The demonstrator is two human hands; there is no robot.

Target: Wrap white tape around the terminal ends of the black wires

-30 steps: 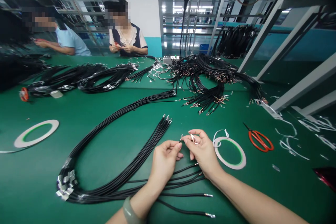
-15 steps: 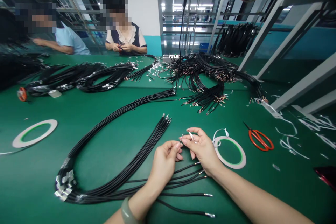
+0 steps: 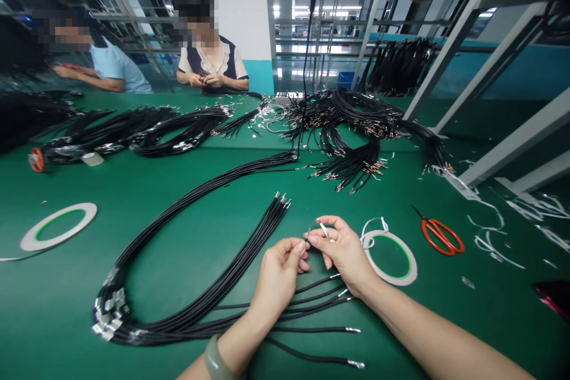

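My left hand (image 3: pixel 280 276) pinches the end of a thin black cable (image 3: pixel 307 236) with a small metal terminal at its tip. My right hand (image 3: pixel 342 249) holds a short white strip (image 3: pixel 324 230), probably tape, right beside that terminal, and its fingertips nearly meet my left fingers. A long bundle of black cables (image 3: pixel 191 285) with metal-foil-wrapped ends loops across the green mat under my left wrist. Several loose cable ends with metal tips (image 3: pixel 312 314) fan out beneath my hands. A white tape roll (image 3: pixel 392 258) lies just right of my right hand.
Red-handled scissors (image 3: pixel 440 236) and white scraps (image 3: pixel 490 243) lie to the right. Another tape roll (image 3: pixel 57 227) sits at the left. Heaps of black cables (image 3: pixel 351 130) cover the far bench, where two co-workers (image 3: pixel 209 53) sit. White metal frame legs (image 3: pixel 512 142) stand at the right.
Both hands have shifted only slightly, and the view has tilted a little. The same cable end and white strip stay between my fingers.
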